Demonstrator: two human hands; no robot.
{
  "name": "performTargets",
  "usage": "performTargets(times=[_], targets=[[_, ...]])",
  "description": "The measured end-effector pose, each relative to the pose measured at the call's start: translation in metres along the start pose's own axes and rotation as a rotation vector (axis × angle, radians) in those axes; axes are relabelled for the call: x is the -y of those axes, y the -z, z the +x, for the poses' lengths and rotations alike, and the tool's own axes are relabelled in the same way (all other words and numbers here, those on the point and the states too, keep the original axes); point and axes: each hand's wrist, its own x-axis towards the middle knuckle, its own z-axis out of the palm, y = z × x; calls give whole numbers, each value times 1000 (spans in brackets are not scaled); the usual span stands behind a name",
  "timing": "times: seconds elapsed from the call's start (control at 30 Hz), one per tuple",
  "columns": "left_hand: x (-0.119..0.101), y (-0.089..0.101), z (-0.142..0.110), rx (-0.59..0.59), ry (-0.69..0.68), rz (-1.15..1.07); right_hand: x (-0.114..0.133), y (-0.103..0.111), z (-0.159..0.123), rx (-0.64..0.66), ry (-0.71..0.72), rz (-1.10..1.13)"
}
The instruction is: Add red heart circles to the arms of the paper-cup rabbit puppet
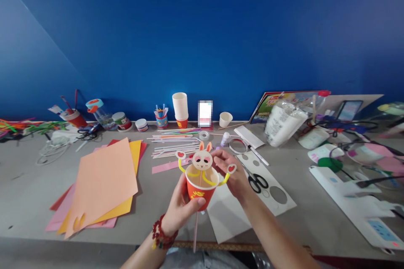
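Note:
My left hand (186,201) is wrapped round a red paper cup (200,193), tilted so that I look into it. Inside the cup stands a paper rabbit face (202,161) with orange ears on a thin straw (195,231), which also sticks out below the cup. Two bent yellow pipe-cleaner arms (225,179) reach over the rim, each tipped with a white disc bearing a red heart (232,169). Just behind the right arm is my right hand (232,172), its fingers apart and slightly curled near the rabbit face. I see nothing held in it.
Coloured paper sheets (104,180) lie at left. Paper straws (176,143) and a pink strip (166,167) lie beyond the cup. Black-handled scissors (258,183) rest on cut white card (277,176). A power strip (353,206) with cables is at right; stacked cups (180,107) stand by the blue wall.

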Motion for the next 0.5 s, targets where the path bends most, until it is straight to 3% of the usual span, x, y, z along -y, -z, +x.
performTargets(times=[0.2,0.5], targets=[[0,-1,0,-2,-1,-4,8,1,14,123,10,-169],[5,-1,0,-19,19,23,4,-3,16,-33,80,-150]])
